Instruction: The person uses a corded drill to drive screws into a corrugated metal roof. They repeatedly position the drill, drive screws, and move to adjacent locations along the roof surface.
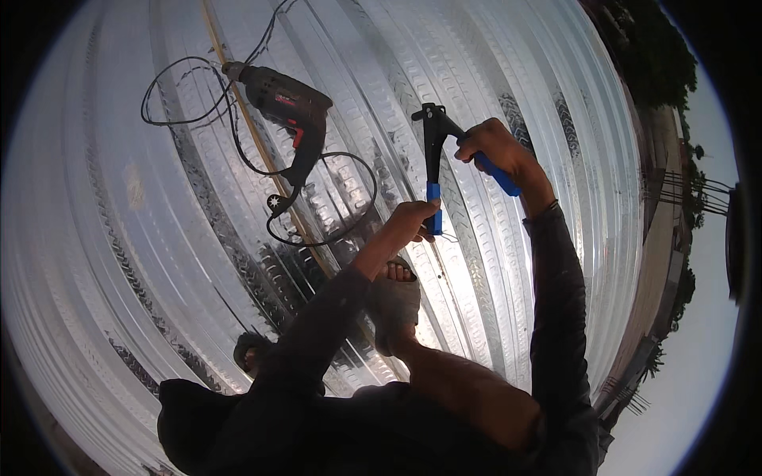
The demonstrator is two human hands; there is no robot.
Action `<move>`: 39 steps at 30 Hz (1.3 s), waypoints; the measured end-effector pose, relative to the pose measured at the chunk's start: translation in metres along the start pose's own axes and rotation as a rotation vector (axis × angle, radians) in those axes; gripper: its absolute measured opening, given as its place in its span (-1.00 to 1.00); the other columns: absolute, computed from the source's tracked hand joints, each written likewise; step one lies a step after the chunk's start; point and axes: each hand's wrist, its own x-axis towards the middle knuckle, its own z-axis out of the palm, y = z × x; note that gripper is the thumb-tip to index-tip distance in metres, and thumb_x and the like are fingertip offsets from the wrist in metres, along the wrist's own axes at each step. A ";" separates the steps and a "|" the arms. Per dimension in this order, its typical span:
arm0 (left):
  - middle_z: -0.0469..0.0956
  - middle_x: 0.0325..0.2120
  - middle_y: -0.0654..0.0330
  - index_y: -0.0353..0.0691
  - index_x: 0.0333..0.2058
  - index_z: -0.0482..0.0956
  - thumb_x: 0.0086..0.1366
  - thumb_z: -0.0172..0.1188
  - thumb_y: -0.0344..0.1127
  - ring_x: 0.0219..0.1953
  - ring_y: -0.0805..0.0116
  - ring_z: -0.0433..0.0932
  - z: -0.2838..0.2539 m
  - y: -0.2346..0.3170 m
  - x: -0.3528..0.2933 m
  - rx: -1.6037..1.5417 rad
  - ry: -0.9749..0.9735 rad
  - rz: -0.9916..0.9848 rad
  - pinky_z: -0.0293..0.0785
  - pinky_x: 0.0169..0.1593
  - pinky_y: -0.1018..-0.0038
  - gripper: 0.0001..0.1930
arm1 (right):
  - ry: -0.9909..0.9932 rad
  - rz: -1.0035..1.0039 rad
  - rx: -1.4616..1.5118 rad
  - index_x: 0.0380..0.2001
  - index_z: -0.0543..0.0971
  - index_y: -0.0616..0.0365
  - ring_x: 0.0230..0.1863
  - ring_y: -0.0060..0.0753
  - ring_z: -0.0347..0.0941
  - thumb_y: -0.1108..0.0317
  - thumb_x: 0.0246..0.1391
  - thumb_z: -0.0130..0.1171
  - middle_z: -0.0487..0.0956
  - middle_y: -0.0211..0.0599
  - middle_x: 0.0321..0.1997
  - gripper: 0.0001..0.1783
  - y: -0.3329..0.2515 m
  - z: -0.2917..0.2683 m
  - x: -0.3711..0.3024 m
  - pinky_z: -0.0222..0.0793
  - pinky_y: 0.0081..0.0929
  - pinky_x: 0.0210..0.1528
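Observation:
A black hand riveter (433,147) with blue grips is held above the ribbed metal sheeting, its head pointing away from me and its two handles spread wide apart. My left hand (413,219) is closed round the blue end of the left handle. The right handle's blue grip is in my right hand (500,149), whose fingers wrap round its upper part. Whether a rivet sits in the riveter's nose cannot be made out. To the left, a dark power drill (287,107) with a red trigger lies on its side on the sheeting, apart from both hands.
Shiny ribbed metal sheeting (119,238) spreads beneath me. The drill's black cable (373,178) loops over it, and a thin yellowish strip (258,143) runs under the drill. My sandalled foot (394,305) stands just below my left hand. Beyond the right edge are trees (647,51) and protruding rods.

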 end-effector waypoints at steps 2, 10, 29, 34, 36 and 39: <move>0.65 -0.28 0.14 -0.27 -0.09 0.60 0.34 0.17 0.22 -0.42 0.34 0.66 0.006 0.018 -0.009 0.175 -0.061 -0.008 0.47 -0.30 0.35 -0.42 | 0.070 0.029 0.093 -0.48 0.66 0.39 -0.71 -0.55 0.40 0.35 -0.10 0.28 0.53 -0.31 -0.65 -0.76 0.001 0.000 -0.017 0.26 -0.53 -0.65; 0.59 -0.27 0.10 -0.28 -0.03 0.50 0.28 0.33 -0.08 -0.19 0.22 0.64 -0.005 0.068 -0.034 0.104 -0.216 -0.035 0.57 -0.06 0.27 -0.56 | 0.350 -0.037 0.357 -0.28 0.66 0.35 -0.63 -0.58 0.38 0.25 0.02 0.23 0.49 -0.36 -0.57 -0.66 -0.020 0.036 -0.112 0.27 -0.58 -0.58; 0.55 -0.59 -0.05 -0.29 -0.17 0.51 0.33 0.22 -0.11 -0.48 -0.12 0.59 -0.264 -0.153 -0.417 0.772 1.132 0.130 0.40 -0.38 0.06 -0.67 | 0.191 0.109 0.766 -0.18 0.55 0.47 -0.41 -0.22 0.59 0.17 0.07 0.41 0.58 -0.05 -0.33 -0.49 -0.064 0.267 0.085 0.60 -0.25 -0.31; 0.54 -0.59 -0.07 -0.31 -0.29 0.50 0.33 0.20 -0.09 -0.49 -0.15 0.58 -0.264 -0.179 -0.419 0.800 1.362 0.065 0.39 -0.37 0.04 -0.67 | 0.278 0.151 1.218 -0.27 0.59 0.34 -0.52 -0.30 0.52 0.38 -0.10 0.52 0.55 -0.21 -0.44 -0.62 -0.086 0.299 0.127 0.45 -0.26 -0.50; 0.54 -0.59 -0.06 -0.33 -0.33 0.49 0.32 0.22 -0.12 -0.51 -0.08 0.58 -0.260 -0.185 -0.417 0.866 1.393 0.061 0.40 -0.37 0.06 -0.67 | 0.248 0.136 1.261 -0.27 0.59 0.31 -0.52 -0.32 0.50 0.34 -0.07 0.52 0.55 -0.24 -0.43 -0.63 -0.098 0.293 0.126 0.41 -0.27 -0.53; 0.55 -0.59 -0.05 -0.35 -0.36 0.48 0.31 0.24 -0.15 -0.51 -0.01 0.60 -0.253 -0.170 -0.380 0.718 1.342 0.232 0.41 -0.38 0.10 -0.68 | 0.179 -0.004 1.318 -0.26 0.61 0.19 -0.59 -0.39 0.43 0.23 0.01 0.49 0.56 -0.32 -0.44 -0.66 -0.072 0.250 0.124 0.34 -0.34 -0.57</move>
